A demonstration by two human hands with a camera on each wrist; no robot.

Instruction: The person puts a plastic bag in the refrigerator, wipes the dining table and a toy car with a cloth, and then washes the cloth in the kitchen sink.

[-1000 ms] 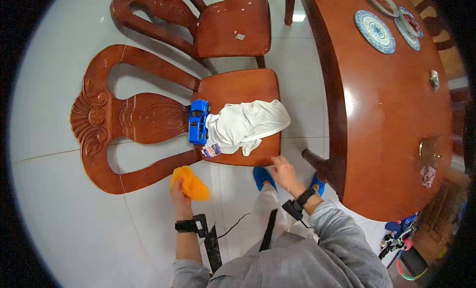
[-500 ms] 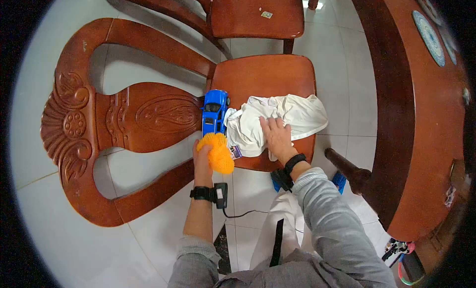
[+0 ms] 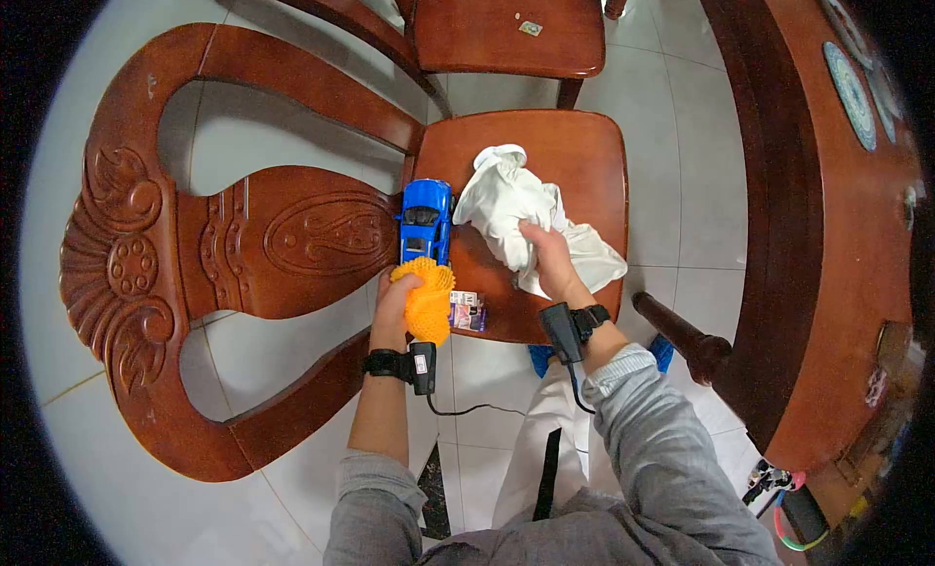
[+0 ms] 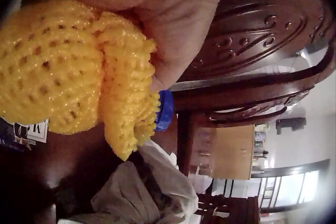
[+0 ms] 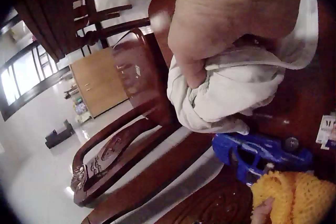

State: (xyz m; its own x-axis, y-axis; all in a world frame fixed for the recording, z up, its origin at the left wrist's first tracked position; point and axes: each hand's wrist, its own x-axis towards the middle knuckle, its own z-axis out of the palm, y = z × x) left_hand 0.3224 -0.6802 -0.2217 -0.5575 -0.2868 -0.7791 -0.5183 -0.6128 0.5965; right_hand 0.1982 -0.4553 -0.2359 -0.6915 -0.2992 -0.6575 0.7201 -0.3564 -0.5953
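We're gripping a yellow mesh sponge (image 3: pixel 427 295) w/ our left hand (image 3: pixel 392 303), fingers curled round it. The sponge is touching the near end of the blue toy car (image 3: pixel 425 218) at the chair seat (image 3: pixel 579 152) edge. Our right hand (image 3: pixel 547 259) is clutching the bunched white cloth (image 3: pixel 502 201) mid-seat, beside the car. A small printed card (image 3: pixel 467 311) is lying just beside the sponge.
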